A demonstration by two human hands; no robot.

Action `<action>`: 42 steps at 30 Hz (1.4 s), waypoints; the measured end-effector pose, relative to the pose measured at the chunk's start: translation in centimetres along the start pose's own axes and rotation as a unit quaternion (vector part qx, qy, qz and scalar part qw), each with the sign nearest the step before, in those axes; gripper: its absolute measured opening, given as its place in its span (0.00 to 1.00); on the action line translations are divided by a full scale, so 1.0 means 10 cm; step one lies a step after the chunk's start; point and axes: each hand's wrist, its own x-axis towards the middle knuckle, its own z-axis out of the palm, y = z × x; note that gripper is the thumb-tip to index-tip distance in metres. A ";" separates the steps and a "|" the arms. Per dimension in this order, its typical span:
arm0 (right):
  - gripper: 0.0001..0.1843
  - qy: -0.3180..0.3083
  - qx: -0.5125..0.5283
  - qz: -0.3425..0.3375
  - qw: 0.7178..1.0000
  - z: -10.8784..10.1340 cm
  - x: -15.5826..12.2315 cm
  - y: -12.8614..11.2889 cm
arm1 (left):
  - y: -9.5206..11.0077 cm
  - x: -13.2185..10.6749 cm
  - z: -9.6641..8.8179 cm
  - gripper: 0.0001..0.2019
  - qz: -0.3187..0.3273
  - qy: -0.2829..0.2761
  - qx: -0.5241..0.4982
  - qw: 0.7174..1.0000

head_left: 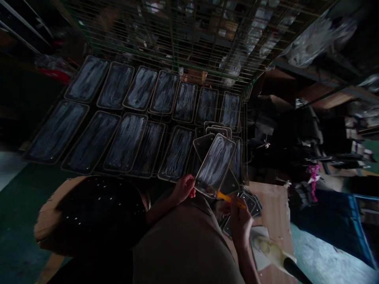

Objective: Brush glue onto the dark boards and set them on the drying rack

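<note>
My left hand [184, 188] grips the lower edge of a dark rounded panel [215, 165] streaked with white paste, held tilted above my lap. My right hand [240, 217] is closed round a brush with a yellow handle [229, 199]; its tip touches the panel's bottom edge. Behind the held panel a few more uncoated panels [207, 142] lean in a stack. Two rows of several coated panels [124, 118] lie on a wire rack [177, 35] in front of me.
A stack of small dark panels [250, 203] rests on a wooden board [276, 209] at my right. A pale paste container with a dark handle [275, 252] sits on the board. Dark clutter and shelves fill the right side. Green floor lies at the left.
</note>
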 end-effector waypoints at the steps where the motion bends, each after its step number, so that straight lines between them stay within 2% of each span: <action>1: 0.22 0.021 -0.008 -0.004 1.000 -0.04 0.03 0.02 | 0.01 0.00 0.00 0.13 0.002 -0.001 0.001 1.000; 4: 0.22 0.077 -0.042 -0.037 0.995 -0.12 0.12 0.03 | 0.01 -0.01 -0.01 0.14 0.018 -0.003 0.003 1.000; 8: 0.21 0.121 -0.055 -0.082 0.988 -0.12 0.19 -0.04 | 0.01 -0.03 0.01 0.15 0.030 0.003 0.011 0.999; 10: 0.19 0.100 -0.055 -0.097 0.989 -0.10 0.19 -0.03 | 0.01 -0.03 0.03 0.15 0.029 0.013 0.010 0.999; 14: 0.20 0.011 -0.068 -0.109 0.992 -0.12 0.08 0.08 | 0.00 -0.02 0.10 0.15 0.018 0.039 -0.006 0.999; 18: 0.20 -0.081 -0.044 -0.064 0.994 -0.26 -0.04 0.17 | 0.02 -0.04 0.20 0.16 0.002 0.067 -0.014 0.998; 21: 0.20 -0.126 0.005 -0.035 0.991 -0.39 -0.04 0.16 | 0.02 -0.06 0.26 0.18 0.002 0.083 -0.024 0.996; 24: 0.20 -0.127 0.045 -0.029 0.990 -0.52 0.02 0.10 | 0.01 -0.09 0.30 0.20 0.012 0.075 -0.034 0.997; 29: 0.19 -0.073 0.092 -0.069 0.991 -0.63 0.29 0.12 | -0.05 -0.08 0.31 0.23 0.008 0.088 -0.031 0.996; 33: 0.18 -0.038 0.105 -0.121 0.986 -0.57 0.65 0.14 | -0.09 -0.04 0.33 0.22 0.003 0.091 -0.003 0.996; 37: 0.18 -0.032 0.114 -0.161 0.980 -0.38 0.95 0.02 | -0.13 0.00 0.32 0.22 -0.010 0.081 0.005 0.997; 40: 0.20 -0.053 0.114 -0.167 0.978 -0.16 1.01 -0.05 | -0.14 0.02 0.27 0.21 -0.014 0.041 -0.008 0.999; 42: 0.20 -0.080 0.122 -0.153 0.977 -0.02 0.95 -0.06 | -0.12 0.03 0.24 0.21 -0.013 0.013 -0.016 1.000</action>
